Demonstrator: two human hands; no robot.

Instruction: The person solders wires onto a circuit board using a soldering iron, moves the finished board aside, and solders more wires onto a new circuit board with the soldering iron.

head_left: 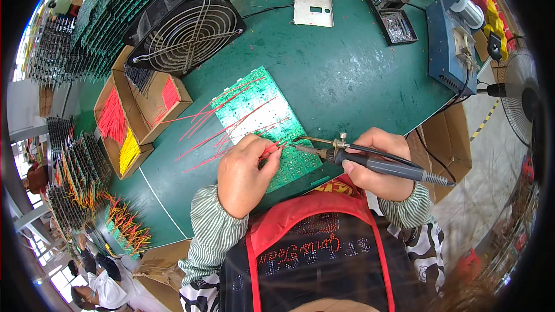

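Observation:
A green circuit board panel (254,117) lies on the table in front of me, with several thin red wires (215,120) sticking out over its left side. My left hand (245,167) is pinched on a red wire (269,149), its end at the lower middle of the panel. My right hand (378,164) grips a soldering iron (376,163) with a dark handle and a thin metal feed tube clamped along it. The iron's tip points left and comes close to the left fingertips, at the board; whether it touches is too small to tell.
Cardboard boxes (151,133) of red, yellow and dark wires stand at the left. Behind them is a black fan (188,32). A soldering iron stand (386,8) and a blue solder feeder (444,46) with a reel are at the far right. Wired boards (128,228) sit at the near left.

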